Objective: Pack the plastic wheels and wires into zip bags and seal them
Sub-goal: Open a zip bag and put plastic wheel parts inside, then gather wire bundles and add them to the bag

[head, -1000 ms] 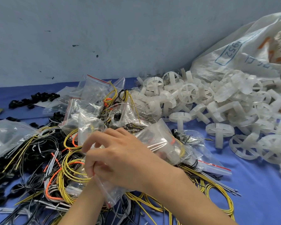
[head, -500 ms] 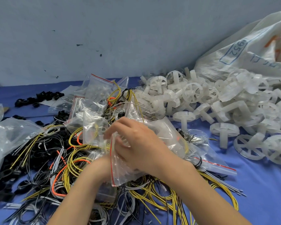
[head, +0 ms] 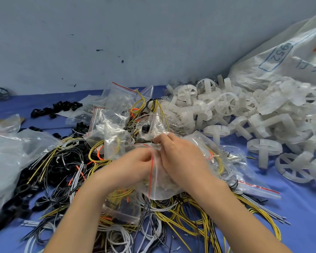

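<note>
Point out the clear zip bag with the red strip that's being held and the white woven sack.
Clear zip bag with red strip [head: 161,189]: head view, its bulging lower body.
White woven sack [head: 252,73]: head view, its lower left side.

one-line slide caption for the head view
Left hand and right hand pinch a zip bag over tangled wires, plastic wheels heaped beside

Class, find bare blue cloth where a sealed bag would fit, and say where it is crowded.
Widest bare cloth: near right, between the wire tangle and the white wheels. A narrower strip far left, between the black rings and the wall. Crowded: the centre, around the left hand and right hand holding the zip bag.
</note>
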A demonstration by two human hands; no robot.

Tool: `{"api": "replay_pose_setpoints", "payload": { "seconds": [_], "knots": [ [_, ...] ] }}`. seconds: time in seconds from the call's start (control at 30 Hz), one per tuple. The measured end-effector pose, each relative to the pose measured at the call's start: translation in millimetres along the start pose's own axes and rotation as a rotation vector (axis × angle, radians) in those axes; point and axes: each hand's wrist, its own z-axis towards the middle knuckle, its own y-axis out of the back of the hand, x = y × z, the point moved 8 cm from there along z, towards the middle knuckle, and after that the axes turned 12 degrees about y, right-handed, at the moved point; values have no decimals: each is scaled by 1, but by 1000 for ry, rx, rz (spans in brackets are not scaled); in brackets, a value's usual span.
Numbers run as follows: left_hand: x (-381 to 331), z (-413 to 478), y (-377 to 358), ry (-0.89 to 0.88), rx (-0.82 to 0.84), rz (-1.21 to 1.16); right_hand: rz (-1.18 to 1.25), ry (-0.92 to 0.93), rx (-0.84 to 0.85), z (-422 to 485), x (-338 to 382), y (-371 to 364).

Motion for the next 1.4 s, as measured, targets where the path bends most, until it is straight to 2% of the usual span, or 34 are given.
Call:
{"api": "replay_pose_setpoints", "payload": {
  "seconds": [0.07,0.17,0.27,0.33,0.5,0.63,0.77,0.97,1.13,1.23,1.4],
  "knots": [
    [4,-10,26,0,-61,-207,-56,2,11,0,-3,0],
    [22,-31,92,-36,-390,-341,-86,-5,12,-1,-5,-1],
    [58,-53,143,14,-744,-361,-48,3,4,-1,-2,-2],
    [80,-54,151,94,-811,-318,13,9,-20,0,2,-1],
    [111,-23,126,290,-641,-204,164,46,-55,0,15,-1],
    [132,-17,129,458,-701,22,216,118,-59,-1,23,1],
    [144,-16,128,541,-663,165,239,153,-60,-1,26,3],
    [146,-12,121,594,-586,318,233,223,-55,-2,42,4],
    [144,-6,117,616,-552,446,199,347,34,-4,59,3],
    [142,-7,116,571,-561,395,194,416,66,-5,67,3],
    [138,-10,111,528,-477,344,124,531,104,-7,80,-4]
  ]
}}
